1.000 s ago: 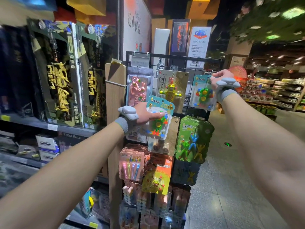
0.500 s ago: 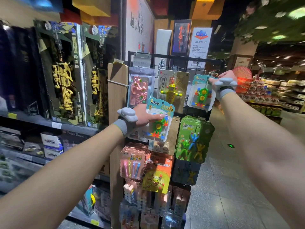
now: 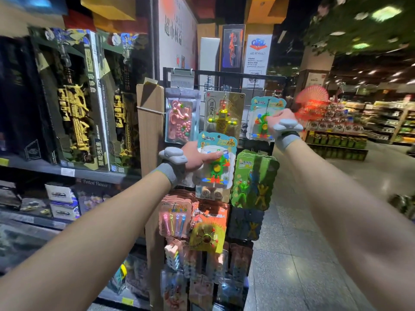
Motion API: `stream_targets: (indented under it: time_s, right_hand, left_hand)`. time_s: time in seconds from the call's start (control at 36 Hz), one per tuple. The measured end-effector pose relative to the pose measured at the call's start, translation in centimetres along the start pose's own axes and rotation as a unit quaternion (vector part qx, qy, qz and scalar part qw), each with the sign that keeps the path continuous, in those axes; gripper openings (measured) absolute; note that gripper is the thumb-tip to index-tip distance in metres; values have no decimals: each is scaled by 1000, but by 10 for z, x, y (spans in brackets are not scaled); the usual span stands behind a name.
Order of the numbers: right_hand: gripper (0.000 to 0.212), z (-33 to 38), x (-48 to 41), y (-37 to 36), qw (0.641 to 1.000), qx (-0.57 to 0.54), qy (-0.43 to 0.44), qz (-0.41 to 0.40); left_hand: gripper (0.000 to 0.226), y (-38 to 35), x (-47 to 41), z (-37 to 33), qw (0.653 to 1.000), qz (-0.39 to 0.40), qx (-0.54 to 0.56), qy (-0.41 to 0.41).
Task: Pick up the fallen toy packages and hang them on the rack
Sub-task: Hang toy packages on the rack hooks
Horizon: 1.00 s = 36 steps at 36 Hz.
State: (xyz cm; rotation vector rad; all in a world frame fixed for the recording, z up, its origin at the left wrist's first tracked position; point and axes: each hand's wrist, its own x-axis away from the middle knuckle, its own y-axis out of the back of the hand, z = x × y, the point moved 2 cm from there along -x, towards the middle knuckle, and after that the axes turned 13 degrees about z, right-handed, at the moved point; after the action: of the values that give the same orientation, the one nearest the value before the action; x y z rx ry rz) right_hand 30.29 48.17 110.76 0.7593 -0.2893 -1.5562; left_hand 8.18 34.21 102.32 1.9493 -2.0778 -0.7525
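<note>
The left hand [image 3: 193, 156] grips the left package [image 3: 216, 163] at its left edge. The thumb lies across the clear front, and the other fingers are hidden behind the card. The package stands upright, directly to the right of those fingers, in front of the middle of the rack [image 3: 224, 74]. Its printed header is above and to the right of the thumb.

It looks light: a thin card with a plastic blister over a small toy. The card will probably bend and the blister is slick and may dent, so the card margin is the better place to hold. The header should be kept free, since the hang hole is presumably there.

Further right, the right package [image 3: 260, 117] sits at the rack's top row, beside the yellow package [image 3: 222, 113]. The right hand [image 3: 281, 119] reaches onto its right side with the back of the hand toward the camera. Its fingers are hidden, so I cannot tell whether they pinch the package or only touch it. The package lies immediately to the left of that hand. Whether it already hangs on a peg is unclear.
</note>
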Motion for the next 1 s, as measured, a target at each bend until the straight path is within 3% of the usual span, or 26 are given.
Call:
stream_targets:
  time_s: [0.06, 0.14, 0.25, 0.33, 0.47, 0.61, 0.81, 1.0]
  right_hand:
    - [2, -2, 14, -7, 1000, -9, 2, 29]
    - [14, -1, 33, -32, 994, -46, 39, 92]
    - [25, -3, 61, -52, 980, -152, 63, 117]
    - [32, -4, 70, -55, 977, -147, 96, 119]
    - [18, -8, 74, -47, 964, -183, 123, 152]
    - [31, -5, 73, -32, 968, -175, 116, 141]
    - [23, -2, 68, -19, 971, -166, 120, 119]
    - [16, -4, 56, 5, 980, -154, 110, 68]
  left_hand:
    - [34, -4, -4, -1, 1000, 9, 11, 0]
    - [23, -10, -8, -4, 1000, 23, -7, -1]
    - [30, -20, -15, -6, 999, 32, 11, -11]
    - [20, -26, -21, -14, 998, 33, 29, -36]
    - [15, -31, -27, -25, 997, 50, 26, -55]
    - [21, -35, -33, -36, 994, 66, 31, -77]
    - [16, -40, -39, -42, 984, 84, 115, -104]
    - [35, -37, -45, -37, 986, 80, 148, -2]
